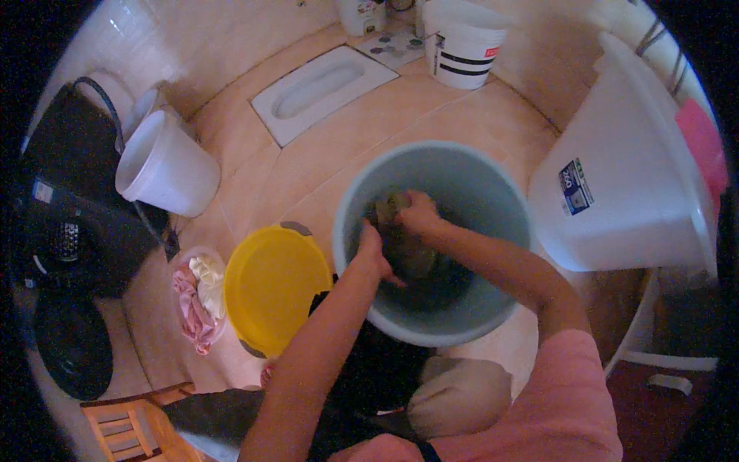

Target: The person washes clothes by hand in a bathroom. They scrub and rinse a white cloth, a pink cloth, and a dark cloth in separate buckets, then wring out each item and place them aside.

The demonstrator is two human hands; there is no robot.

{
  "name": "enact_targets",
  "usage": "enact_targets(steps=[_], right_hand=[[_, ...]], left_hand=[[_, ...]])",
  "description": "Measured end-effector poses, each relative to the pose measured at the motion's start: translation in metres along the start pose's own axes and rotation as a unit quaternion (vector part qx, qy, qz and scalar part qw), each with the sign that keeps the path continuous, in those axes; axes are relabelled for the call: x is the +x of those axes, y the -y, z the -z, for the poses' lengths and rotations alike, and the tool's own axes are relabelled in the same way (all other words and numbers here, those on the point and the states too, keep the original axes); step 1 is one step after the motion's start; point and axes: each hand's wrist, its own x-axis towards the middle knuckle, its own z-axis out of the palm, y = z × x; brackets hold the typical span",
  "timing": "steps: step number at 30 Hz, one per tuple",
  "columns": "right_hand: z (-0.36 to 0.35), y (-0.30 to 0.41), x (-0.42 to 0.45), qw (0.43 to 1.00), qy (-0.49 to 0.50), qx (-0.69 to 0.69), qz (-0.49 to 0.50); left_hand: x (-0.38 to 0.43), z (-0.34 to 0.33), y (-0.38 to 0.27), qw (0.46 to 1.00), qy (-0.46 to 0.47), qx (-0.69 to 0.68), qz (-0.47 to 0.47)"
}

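A large grey-blue plastic tub [496, 208] stands on the tiled floor before me, with dark, wet-looking cloth [415, 257] low inside it. My right hand [420, 213] reaches in over the tub's right side and grips a bunched olive-coloured part of the cloth. My left hand [376, 251] is inside the tub at its left, lower than the right one, with fingers spread against the cloth; whether it grips any of it I cannot tell. The lower part of the cloth lies in shadow at the tub's bottom.
Left of the tub are a yellow basin [277, 283] and a small pink basin [199, 254] holding pink and cream cloths. Further out stand a white bucket [173, 167], a squat toilet [323, 86], a striped white bucket [462, 52], a big translucent bin [623, 173] and a wooden chair [118, 427].
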Motion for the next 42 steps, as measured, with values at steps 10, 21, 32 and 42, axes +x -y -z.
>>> enact_targets(steps=[10,21,32,42], right_hand=[[-0.012,0.073,-0.127,0.984,-0.045,-0.112,0.129],[0.078,-0.014,-0.011,0.970,0.005,0.241,-0.017],[0.017,0.078,-0.133,0.936,-0.043,-0.234,0.260],[-0.004,0.063,-0.107,0.816,-0.186,-0.260,0.481]], left_hand=[[0.013,-0.005,0.011,0.966,0.200,-0.095,-0.136],[0.018,-0.029,0.030,0.959,0.186,0.038,-0.211],[-0.050,-0.029,0.010,0.963,0.194,-0.138,-0.122],[0.001,-0.013,0.006,0.966,0.170,-0.143,-0.134]])
